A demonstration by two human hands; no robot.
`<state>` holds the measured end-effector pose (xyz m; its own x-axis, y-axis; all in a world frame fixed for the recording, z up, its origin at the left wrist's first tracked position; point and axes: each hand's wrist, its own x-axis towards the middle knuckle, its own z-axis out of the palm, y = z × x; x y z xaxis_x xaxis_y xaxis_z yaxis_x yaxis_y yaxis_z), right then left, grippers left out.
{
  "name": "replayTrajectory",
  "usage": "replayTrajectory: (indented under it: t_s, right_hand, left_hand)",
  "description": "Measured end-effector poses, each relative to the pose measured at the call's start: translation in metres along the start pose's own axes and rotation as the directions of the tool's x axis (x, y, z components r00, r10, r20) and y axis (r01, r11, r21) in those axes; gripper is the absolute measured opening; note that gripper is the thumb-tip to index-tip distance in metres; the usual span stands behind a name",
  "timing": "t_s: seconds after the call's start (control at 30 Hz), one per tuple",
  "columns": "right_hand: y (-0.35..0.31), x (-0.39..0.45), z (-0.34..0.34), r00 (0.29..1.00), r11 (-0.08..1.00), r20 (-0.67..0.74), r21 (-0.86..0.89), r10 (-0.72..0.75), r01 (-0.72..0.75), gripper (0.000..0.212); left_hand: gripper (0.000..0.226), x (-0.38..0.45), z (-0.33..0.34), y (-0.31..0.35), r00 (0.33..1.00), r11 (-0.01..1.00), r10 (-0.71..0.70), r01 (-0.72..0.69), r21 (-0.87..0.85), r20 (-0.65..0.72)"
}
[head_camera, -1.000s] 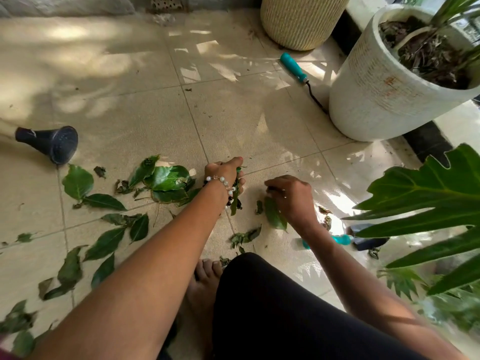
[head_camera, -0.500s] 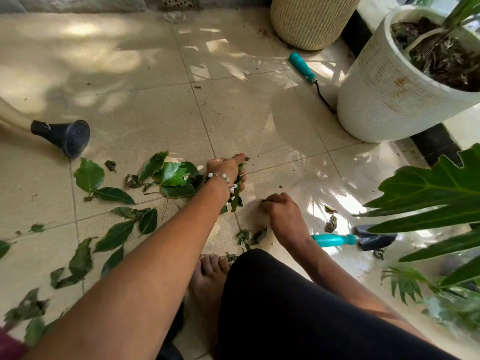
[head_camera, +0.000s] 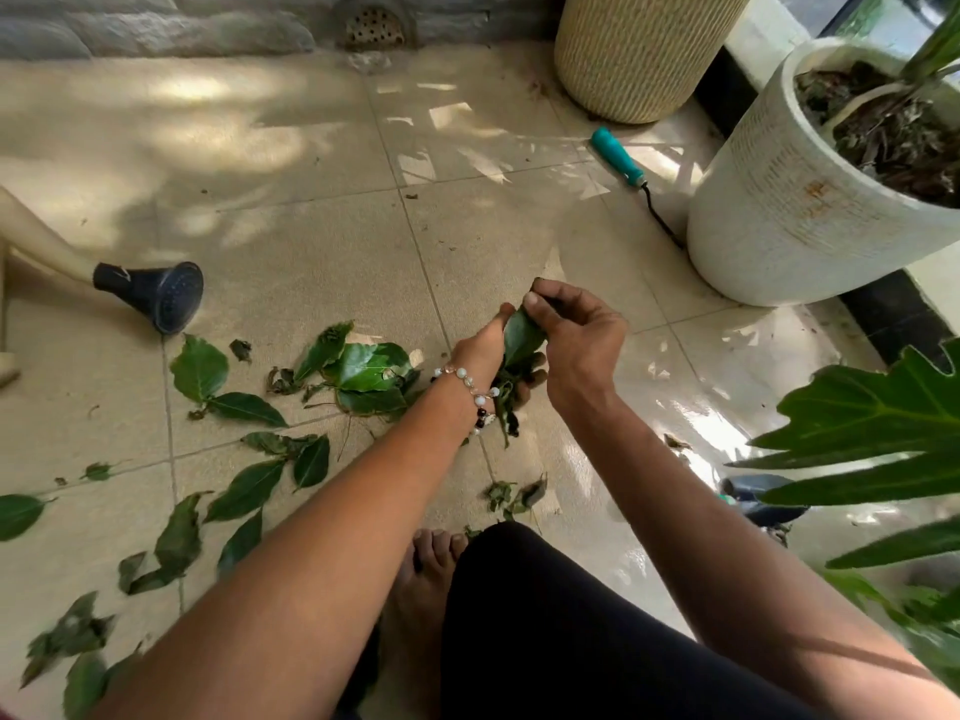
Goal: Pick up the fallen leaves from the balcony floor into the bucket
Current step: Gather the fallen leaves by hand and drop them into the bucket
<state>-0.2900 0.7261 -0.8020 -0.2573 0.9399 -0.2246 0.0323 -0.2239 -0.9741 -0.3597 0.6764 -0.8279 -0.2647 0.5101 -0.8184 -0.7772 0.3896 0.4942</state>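
Gripping a bunch of glossy green leaves (head_camera: pixel 521 350) | left hand (head_camera: pixel 485 350) clasps it | right hand (head_camera: pixel 582 340) pinches top leaf

Just 1 head-worn wide-angle cam, looking forward and steeply down from close above the tiled floor (head_camera: pixel 291 262), with both forearms and a knee filling the bottom edge.

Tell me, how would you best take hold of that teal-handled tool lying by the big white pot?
Grip the teal handle of the tool, coming from above. It lies flat on the floor tiles with bare tile on both sides, so fingers can likely close across its width. The thin dark shaft runs toward the white pot, and its far end is hidden there, leaving little room.
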Motion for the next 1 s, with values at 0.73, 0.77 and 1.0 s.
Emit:
replayTrajectory:
  t_s: [0.73, 0.77, 1.0]
  right_hand:
    - [0.022, -0.028, 0.079, 0.738, 0.663, 0.574, -0.402, -0.355, 0.631, 0.025]
    - [0.02, -0.029, 0.084, 0.776, 0.746, 0.548, -0.365, -0.312, 0.557, 0.023]
    - [0.025, -0.016, 0.097, 0.684, 0.524, 0.686, -0.689, 0.248, 0.501, 0.066]
  left_hand:
    - [0.033, -0.001, -0.078, 0.043, 0.913, 0.941, 0.122, -0.231, -0.248, -0.388]
    - [0.037, -0.003, -0.084, 0.047, 0.905, 0.943, 0.13, -0.239, -0.232, -0.404]
    - [0.031, -0.012, -0.168, 0.064, 0.872, 0.911, 0.114, -0.283, -0.301, -0.476]
